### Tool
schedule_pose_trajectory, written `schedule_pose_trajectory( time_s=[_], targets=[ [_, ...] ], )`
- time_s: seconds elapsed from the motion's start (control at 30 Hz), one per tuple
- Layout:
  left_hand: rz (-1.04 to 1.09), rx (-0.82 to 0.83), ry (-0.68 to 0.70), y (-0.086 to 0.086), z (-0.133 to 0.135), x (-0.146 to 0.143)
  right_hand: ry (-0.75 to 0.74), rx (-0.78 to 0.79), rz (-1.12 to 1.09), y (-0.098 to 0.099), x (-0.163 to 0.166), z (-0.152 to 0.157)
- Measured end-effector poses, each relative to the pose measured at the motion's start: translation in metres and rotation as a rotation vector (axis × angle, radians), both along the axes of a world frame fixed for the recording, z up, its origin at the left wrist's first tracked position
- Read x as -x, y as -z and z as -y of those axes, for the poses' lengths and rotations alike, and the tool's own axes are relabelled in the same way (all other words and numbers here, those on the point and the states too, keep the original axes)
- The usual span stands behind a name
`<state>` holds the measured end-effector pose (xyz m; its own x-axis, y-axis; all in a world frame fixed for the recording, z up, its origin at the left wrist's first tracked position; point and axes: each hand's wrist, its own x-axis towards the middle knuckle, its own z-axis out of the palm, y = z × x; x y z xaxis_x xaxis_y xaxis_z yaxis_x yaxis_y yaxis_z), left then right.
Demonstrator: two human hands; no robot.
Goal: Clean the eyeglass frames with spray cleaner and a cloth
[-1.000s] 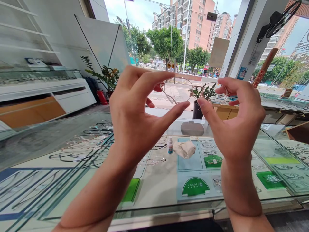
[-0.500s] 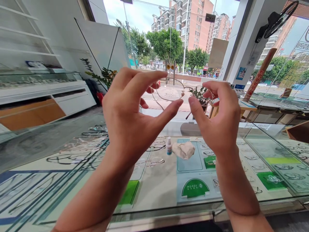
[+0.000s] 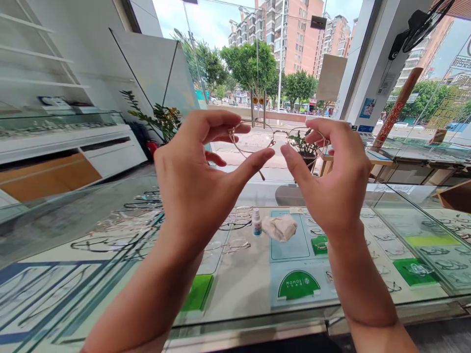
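A pair of thin metal-rimmed eyeglasses (image 3: 280, 132) is held up in front of me, above the glass counter. My left hand (image 3: 204, 164) grips its left side, thumb under the rim and fingers at the hinge. On the other side, my right hand (image 3: 331, 171) pinches the right rim between thumb and fingers. A temple arm with a dark tip hangs below the left lens. Under the hands, a small white spray bottle (image 3: 256, 223) stands upright on the counter, touching or close to a crumpled white cloth (image 3: 280, 228).
The glass display counter (image 3: 243, 289) holds many eyeglasses, green stands and a green MOHOE sign (image 3: 299, 285). A potted plant (image 3: 303, 147) stands beyond, before glass doors (image 3: 258, 108). Another display case (image 3: 69, 157) is at the left, and a wall fan (image 3: 423, 29) hangs upper right.
The eyeglasses have turned so both lenses face me more squarely and level. My left fingers have shifted slightly at the left rim; both hands keep hold.
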<state>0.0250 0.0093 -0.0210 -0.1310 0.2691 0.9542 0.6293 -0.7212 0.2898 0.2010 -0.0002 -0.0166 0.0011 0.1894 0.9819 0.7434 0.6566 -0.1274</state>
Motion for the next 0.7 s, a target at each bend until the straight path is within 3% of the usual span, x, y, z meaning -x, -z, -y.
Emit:
schedule_pose_trajectory(
  time_s=[0.5, 0.7],
  targets=[
    [-0.006, 0.004, 0.042, -0.0025, -0.0017, 0.0006, 0.011, -0.003, 0.028, -0.0021, -0.003, 0.0094],
    [-0.023, -0.12, -0.057, -0.0015, 0.0006, -0.0004, -0.026, 0.031, -0.043, 0.0009, -0.0024, 0.0025]
  ],
)
